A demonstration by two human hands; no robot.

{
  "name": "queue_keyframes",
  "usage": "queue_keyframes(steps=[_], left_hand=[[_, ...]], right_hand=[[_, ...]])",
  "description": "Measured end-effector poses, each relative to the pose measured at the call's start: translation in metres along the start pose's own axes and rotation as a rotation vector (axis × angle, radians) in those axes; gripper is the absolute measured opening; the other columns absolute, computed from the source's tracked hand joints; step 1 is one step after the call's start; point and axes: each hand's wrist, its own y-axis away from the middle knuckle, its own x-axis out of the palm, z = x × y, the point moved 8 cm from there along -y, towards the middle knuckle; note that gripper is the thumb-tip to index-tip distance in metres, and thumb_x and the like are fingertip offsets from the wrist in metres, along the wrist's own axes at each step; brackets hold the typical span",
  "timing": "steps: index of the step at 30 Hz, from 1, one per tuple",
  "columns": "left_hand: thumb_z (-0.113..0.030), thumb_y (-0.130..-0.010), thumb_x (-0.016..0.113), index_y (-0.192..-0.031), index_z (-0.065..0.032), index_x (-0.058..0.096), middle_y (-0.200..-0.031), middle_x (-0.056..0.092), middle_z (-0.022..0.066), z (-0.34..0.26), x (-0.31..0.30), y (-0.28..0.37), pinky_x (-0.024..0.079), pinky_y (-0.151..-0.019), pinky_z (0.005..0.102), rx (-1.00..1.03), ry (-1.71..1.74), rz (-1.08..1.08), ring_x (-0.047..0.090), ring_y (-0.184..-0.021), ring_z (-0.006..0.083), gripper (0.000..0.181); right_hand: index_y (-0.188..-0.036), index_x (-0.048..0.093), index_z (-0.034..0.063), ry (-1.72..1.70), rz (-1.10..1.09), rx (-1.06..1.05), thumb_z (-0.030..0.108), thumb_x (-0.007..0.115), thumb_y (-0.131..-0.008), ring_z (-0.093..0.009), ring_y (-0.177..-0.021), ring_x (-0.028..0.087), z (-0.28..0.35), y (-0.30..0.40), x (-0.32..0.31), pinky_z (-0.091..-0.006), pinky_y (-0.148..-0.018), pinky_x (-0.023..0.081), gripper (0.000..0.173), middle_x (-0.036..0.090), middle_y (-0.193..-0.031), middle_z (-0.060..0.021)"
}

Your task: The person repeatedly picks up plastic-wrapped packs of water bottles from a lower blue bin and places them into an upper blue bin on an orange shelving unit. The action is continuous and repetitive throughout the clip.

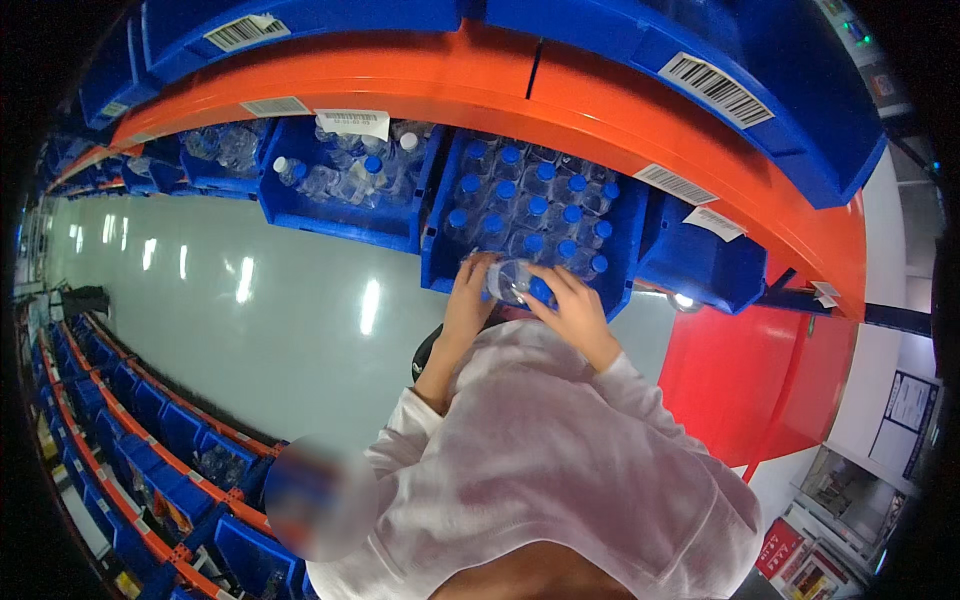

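Observation:
Between my two hands, at the front edge of a blue plastic bin [628, 271], lies a clear plastic bottle [510, 280] tilted on its side, with a blue cap near my right fingers. My left hand [468, 300] touches its left end, fingers curled. My right hand [571, 307] has thumb and fingers around its right end. Behind them, several clear bottles with blue caps [537, 205] stand upright in rows in the bin. Motion blur hides the exact finger contact.
Left of this bin, another blue bin [341, 225] holds jumbled clear bottles with white and blue caps. An orange shelf beam [450, 75] with barcode labels runs above the bins. A smaller blue bin [697, 262] sits at right. More racks with blue bins [161, 480] stand at lower left.

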Motion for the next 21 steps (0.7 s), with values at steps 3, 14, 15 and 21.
queue_keyframes(steps=[3, 14, 15, 21], left_hand=[[0.012, -0.063, 0.065, -0.125, -0.0036, 0.047, -0.124, 0.049, 0.0184, 0.026, -0.007, 0.005, 0.04, -0.098, 0.0422, -0.004, -0.134, -0.131, 0.045, -0.119, 0.0397, 0.066], [-0.001, -0.071, 0.069, -0.125, 0.0026, 0.045, -0.12, 0.05, 0.0225, 0.113, -0.014, 0.026, 0.045, -0.09, 0.0417, -0.173, -0.257, -0.19, 0.051, -0.109, 0.0403, 0.059], [-0.002, -0.072, 0.069, -0.125, 0.0029, 0.045, -0.119, 0.051, 0.023, 0.112, -0.014, 0.027, 0.044, -0.09, 0.042, -0.207, -0.267, -0.189, 0.051, -0.109, 0.0408, 0.059], [-0.006, -0.074, 0.068, -0.126, 0.0041, 0.042, -0.118, 0.051, 0.0255, 0.099, -0.015, 0.03, 0.044, -0.089, 0.0429, -0.199, -0.245, -0.274, 0.051, -0.106, 0.0432, 0.058]], right_hand=[[-0.113, 0.059, 0.0096, 0.102, 0.032, -0.017, 0.031, 0.065, -0.082, -0.034, -0.074, 0.064, -0.015, -0.017, 0.037, -0.0393, -0.063, 0.053, 0.038, 0.063, -0.089, -0.0135], [-0.11, 0.057, -0.0072, 0.247, 0.213, 0.079, 0.037, 0.061, -0.083, -0.034, -0.066, 0.066, -0.029, -0.043, 0.15, -0.0395, -0.058, 0.054, 0.052, 0.065, -0.076, -0.0213], [-0.11, 0.057, -0.0082, 0.262, 0.247, 0.08, 0.037, 0.061, -0.083, -0.033, -0.066, 0.066, -0.028, -0.043, 0.16, -0.0392, -0.058, 0.054, 0.053, 0.065, -0.075, -0.0213], [-0.115, 0.048, -0.0141, 0.237, 0.179, 0.05, 0.028, 0.063, -0.081, -0.032, -0.072, 0.067, -0.024, -0.048, 0.187, -0.0367, -0.061, 0.056, 0.057, 0.065, -0.085, -0.0225]])
